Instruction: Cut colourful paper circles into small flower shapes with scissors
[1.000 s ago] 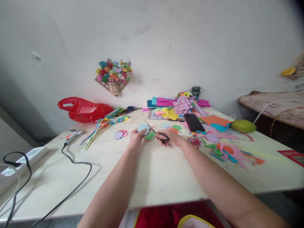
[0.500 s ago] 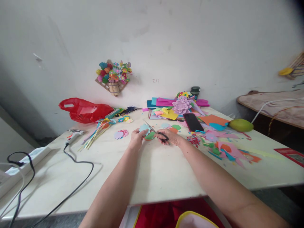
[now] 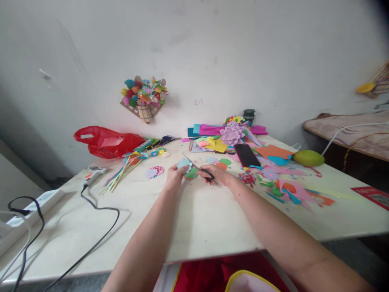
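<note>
Between the fingers of my left hand [image 3: 175,177] is a light blue flower cutout [image 3: 184,164] with a scalloped edge. My right hand [image 3: 217,173] is closed on a pair of scissors [image 3: 208,175] with black handles, whose blades point up and left, right beside the cutout. Under the blades lies a green round piece [image 3: 191,173] on the table. To the left rests a small pile of lilac and pink flower cutouts [image 3: 154,172]. Beyond my right hand are an orange piece [image 3: 221,166] and a green disc [image 3: 225,161].
A glue gun [image 3: 96,175] with its black cord lies left, near a power strip [image 3: 36,205]. A red plastic bag [image 3: 109,142] sits behind thin sticks [image 3: 121,174]. To the right are a phone [image 3: 246,155], colored scraps [image 3: 291,190] and a green mango-like fruit [image 3: 308,158].
Both hands hold nearly the same pose, with the scissor blades still at the light blue cutout. The whole view has shifted very slightly.
</note>
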The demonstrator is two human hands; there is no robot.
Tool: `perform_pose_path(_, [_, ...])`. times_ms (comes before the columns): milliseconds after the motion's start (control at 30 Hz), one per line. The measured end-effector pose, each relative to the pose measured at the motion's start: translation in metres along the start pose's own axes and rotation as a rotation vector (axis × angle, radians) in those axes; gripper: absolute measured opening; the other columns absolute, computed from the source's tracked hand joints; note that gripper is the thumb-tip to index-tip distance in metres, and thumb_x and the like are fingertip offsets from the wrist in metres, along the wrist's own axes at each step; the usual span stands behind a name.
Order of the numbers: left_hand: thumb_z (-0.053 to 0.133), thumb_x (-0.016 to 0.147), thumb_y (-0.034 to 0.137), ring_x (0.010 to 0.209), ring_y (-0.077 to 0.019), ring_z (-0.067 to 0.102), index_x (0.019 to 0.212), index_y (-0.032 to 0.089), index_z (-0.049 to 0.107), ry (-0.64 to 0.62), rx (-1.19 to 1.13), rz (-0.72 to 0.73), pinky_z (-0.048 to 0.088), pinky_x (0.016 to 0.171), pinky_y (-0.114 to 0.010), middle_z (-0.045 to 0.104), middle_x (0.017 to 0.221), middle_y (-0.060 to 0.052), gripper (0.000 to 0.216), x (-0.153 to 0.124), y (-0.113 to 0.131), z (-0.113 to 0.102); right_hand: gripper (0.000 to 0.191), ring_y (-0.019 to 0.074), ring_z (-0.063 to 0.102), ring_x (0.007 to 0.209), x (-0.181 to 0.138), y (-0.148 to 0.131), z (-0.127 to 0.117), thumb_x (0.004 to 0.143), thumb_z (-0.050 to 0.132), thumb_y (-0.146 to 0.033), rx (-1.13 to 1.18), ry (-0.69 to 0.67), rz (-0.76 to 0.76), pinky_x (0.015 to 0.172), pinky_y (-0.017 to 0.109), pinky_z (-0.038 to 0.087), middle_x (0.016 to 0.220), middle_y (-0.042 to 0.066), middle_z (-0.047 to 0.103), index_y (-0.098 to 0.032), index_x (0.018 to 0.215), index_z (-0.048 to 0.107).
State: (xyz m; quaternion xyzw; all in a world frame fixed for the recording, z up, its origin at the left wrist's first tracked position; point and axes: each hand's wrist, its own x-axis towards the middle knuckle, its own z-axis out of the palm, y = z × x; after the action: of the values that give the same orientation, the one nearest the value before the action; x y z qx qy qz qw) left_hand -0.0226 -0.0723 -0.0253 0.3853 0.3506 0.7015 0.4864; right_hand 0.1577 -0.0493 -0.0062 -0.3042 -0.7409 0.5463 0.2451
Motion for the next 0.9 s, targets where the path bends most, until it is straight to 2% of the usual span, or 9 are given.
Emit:
perform_pose_path(533, [0.082, 0.048, 0.020, 0.062, -0.0150, 0.063, 0.066, 0.013, 0.069, 0.014, -0.002, -0.002, 0.049, 0.067, -0.029, 0.068, 0.067, -0.004, 0.024, -0.001, 0.001, 0.001, 0.027, 0.0058, 0.043, 0.035, 0.003, 0.004, 0.000, 0.075, 0.057, -0.042, 0.010, 0.018, 0.014, 0.031, 0.017, 0.023, 0.050, -0.004, 0.051, -0.017, 0.068, 0.050])
perform_pose_path(900, [0.082, 0.046, 0.021, 0.071, -0.0171, 0.065, 0.067, 0.013, 0.069, 0.033, -0.027, -0.003, 0.052, 0.078, -0.032, 0.069, 0.073, -0.004, 0.026, -0.003, 0.005, 0.004, 0.033, 0.0052, 0.039, 0.034, 0.004, 0.007, -0.001, 0.076, 0.057, -0.042, -0.027, 0.008, -0.043, 0.031, 0.019, 0.020, 0.047, -0.005, 0.046, -0.017, 0.060, 0.044])
